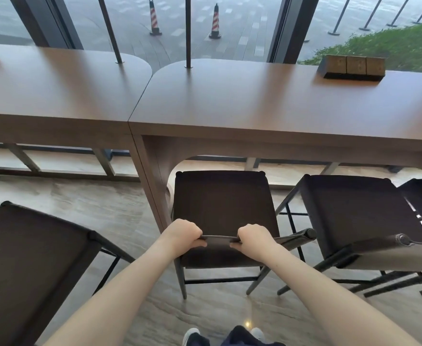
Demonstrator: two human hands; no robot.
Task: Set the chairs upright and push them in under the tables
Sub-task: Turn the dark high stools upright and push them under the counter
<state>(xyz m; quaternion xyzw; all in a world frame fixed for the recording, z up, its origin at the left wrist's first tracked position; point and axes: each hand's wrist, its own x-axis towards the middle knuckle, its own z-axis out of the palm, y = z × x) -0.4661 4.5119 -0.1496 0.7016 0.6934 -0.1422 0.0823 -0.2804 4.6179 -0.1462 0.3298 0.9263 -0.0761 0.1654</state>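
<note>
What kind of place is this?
Probably a café or lounge: a long counter table faces big windows, tall chairs line it, and a socket box sits on top.

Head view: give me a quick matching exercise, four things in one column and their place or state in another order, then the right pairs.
Things:
1. middle chair
2. left chair
3. socket box
4. striped cones

Places or states:
A. outside, beyond the window
B. on the right table, far right
C. its backrest gripped by the left hand and the right hand
D. standing out from the left table, nobody touching it

Pairs: 1-C, 2-D, 3-B, 4-A
</note>
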